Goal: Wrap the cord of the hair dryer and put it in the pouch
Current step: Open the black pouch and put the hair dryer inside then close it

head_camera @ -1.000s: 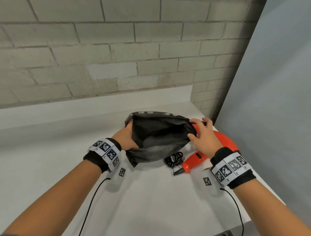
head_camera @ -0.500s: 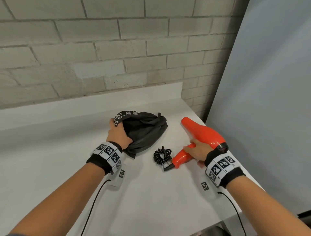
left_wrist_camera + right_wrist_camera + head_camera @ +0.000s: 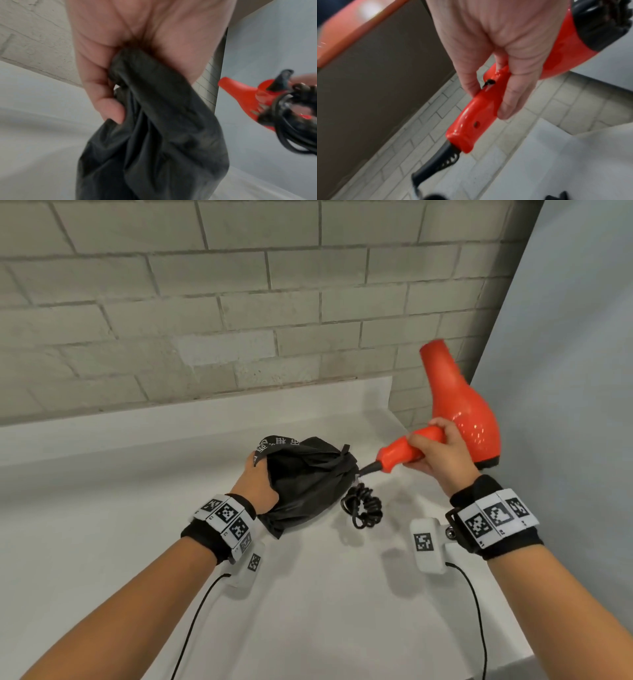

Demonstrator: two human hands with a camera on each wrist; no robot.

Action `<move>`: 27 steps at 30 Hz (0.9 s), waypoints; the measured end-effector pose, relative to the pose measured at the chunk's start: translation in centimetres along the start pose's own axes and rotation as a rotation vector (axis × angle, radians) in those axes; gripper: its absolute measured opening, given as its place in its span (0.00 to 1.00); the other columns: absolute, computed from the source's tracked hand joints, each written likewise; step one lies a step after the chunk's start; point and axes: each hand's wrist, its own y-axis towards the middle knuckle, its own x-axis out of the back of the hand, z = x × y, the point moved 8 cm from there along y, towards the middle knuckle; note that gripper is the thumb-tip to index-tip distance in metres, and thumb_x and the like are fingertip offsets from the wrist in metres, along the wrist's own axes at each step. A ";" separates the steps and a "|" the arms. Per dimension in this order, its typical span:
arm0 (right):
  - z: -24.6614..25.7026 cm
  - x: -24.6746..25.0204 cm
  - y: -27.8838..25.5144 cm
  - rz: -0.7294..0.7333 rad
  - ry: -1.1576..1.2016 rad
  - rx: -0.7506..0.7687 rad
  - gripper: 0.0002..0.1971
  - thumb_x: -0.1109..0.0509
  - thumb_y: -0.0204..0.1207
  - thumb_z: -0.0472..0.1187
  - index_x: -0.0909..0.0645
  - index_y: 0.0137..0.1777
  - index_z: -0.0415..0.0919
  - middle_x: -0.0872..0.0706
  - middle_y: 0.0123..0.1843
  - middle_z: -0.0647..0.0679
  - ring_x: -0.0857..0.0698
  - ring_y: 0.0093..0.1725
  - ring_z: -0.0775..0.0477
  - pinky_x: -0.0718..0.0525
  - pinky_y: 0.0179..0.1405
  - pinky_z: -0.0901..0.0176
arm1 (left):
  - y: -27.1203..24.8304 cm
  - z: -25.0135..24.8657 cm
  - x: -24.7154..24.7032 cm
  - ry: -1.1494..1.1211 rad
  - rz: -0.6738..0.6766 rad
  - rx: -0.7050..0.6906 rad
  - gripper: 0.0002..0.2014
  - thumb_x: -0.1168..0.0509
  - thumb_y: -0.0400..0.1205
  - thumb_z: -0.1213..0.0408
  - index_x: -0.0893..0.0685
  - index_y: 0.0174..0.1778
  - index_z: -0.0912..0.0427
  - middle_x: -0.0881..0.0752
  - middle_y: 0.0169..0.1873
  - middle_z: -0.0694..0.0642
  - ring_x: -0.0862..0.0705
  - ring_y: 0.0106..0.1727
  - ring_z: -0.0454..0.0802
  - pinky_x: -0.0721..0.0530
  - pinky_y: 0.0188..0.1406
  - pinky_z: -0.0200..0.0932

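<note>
My right hand (image 3: 432, 450) grips the handle of the red hair dryer (image 3: 459, 412) and holds it in the air, nozzle up, to the right of the pouch. In the right wrist view the fingers (image 3: 510, 102) wrap the red handle (image 3: 471, 124). The black coiled cord (image 3: 363, 506) hangs in a bundle from the handle's end, just above the table. My left hand (image 3: 258, 481) grips the left rim of the black fabric pouch (image 3: 308, 484), which lies crumpled on the table. The left wrist view shows the gathered pouch fabric (image 3: 154, 128) in my fist, the dryer (image 3: 243, 94) and cord (image 3: 295, 121) beyond.
A white table (image 3: 102, 542) runs to a grey brick wall (image 3: 205, 302) with a low white upstand. A grey panel (image 3: 575, 371) stands along the right side. The table's front right edge (image 3: 527, 655) is close to my right forearm.
My right hand has lifted the hair dryer off the table and tipped its nozzle upward, the cord bundle rising with it. My left hand still grips the pouch.
</note>
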 end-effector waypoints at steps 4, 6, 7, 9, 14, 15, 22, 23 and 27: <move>3.1 -2.0 -1.0 0.023 0.040 0.231 0.21 0.31 0.72 0.28 0.34 0.57 0.48 0.27 0.51 0.47 0.20 0.50 0.47 0.09 0.39 0.55 | 0.1 -1.1 -1.3 -0.065 0.138 -0.061 0.39 0.35 0.71 0.73 0.43 0.78 0.58 0.44 0.78 0.58 0.33 0.74 0.60 0.29 0.69 0.45; 3.1 -3.0 -1.3 0.032 0.010 0.300 0.22 0.31 0.71 0.27 0.34 0.56 0.49 0.27 0.47 0.50 0.21 0.46 0.51 0.10 0.37 0.59 | -0.3 -2.1 -2.1 -0.130 0.252 -0.101 0.37 0.36 0.71 0.75 0.40 0.77 0.55 0.35 0.74 0.57 0.28 0.71 0.58 0.25 0.64 0.45; 2.8 -3.5 -1.4 0.032 -0.025 0.324 0.22 0.30 0.71 0.27 0.34 0.56 0.50 0.28 0.46 0.52 0.22 0.45 0.51 0.10 0.38 0.57 | -0.5 -2.5 -2.4 -0.157 0.310 -0.108 0.36 0.37 0.72 0.76 0.40 0.77 0.53 0.30 0.71 0.58 0.26 0.68 0.58 0.23 0.63 0.48; 1.9 -4.1 -1.7 0.027 -0.110 0.349 0.23 0.28 0.69 0.28 0.31 0.52 0.56 0.28 0.43 0.55 0.24 0.43 0.49 0.11 0.46 0.44 | -1.1 -2.9 -2.9 -0.174 0.414 -0.103 0.39 0.39 0.72 0.76 0.43 0.78 0.50 0.23 0.66 0.58 0.22 0.65 0.57 0.20 0.63 0.54; 1.1 -4.6 -2.5 0.014 -0.169 0.416 0.27 0.27 0.68 0.32 0.31 0.48 0.68 0.25 0.46 0.60 0.21 0.47 0.41 0.16 0.55 0.45 | -2.4 -3.1 -3.7 -0.076 0.570 -0.109 0.42 0.39 0.69 0.74 0.46 0.78 0.44 0.23 0.67 0.56 0.24 0.67 0.56 0.24 0.68 0.54; 1.3 -4.7 -2.7 0.014 -0.145 0.443 0.27 0.27 0.69 0.31 0.31 0.48 0.68 0.25 0.47 0.61 0.21 0.49 0.41 0.17 0.54 0.50 | -2.4 -3.1 -3.7 -0.074 0.574 -0.112 0.43 0.39 0.68 0.73 0.47 0.78 0.43 0.23 0.67 0.56 0.24 0.67 0.55 0.24 0.69 0.54; 0.6 -5.1 -2.7 0.081 -0.284 0.486 0.28 0.26 0.67 0.32 0.32 0.50 0.67 0.26 0.55 0.48 0.21 0.54 0.40 0.17 0.55 0.48 | -1.6 -3.1 -2.6 -0.067 0.459 -0.100 0.36 0.41 0.72 0.78 0.36 0.76 0.46 0.23 0.67 0.54 0.25 0.66 0.53 0.25 0.65 0.43; 0.4 -5.0 -2.7 0.088 -0.311 0.485 0.27 0.26 0.67 0.32 0.31 0.51 0.65 0.26 0.56 0.46 0.21 0.53 0.41 0.18 0.55 0.49 | -1.1 -3.2 -1.8 -0.054 0.374 -0.105 0.34 0.41 0.73 0.78 0.32 0.74 0.48 0.24 0.68 0.54 0.25 0.67 0.53 0.28 0.63 0.39; 0.2 -4.7 -2.6 0.068 -0.422 0.502 0.23 0.27 0.65 0.29 0.27 0.55 0.52 0.28 0.54 0.44 0.25 0.50 0.47 0.25 0.51 0.68 | -0.1 -3.6 0.8 -0.024 0.214 -0.091 0.36 0.37 0.73 0.75 0.37 0.77 0.50 0.26 0.71 0.57 0.24 0.65 0.55 0.26 0.56 0.37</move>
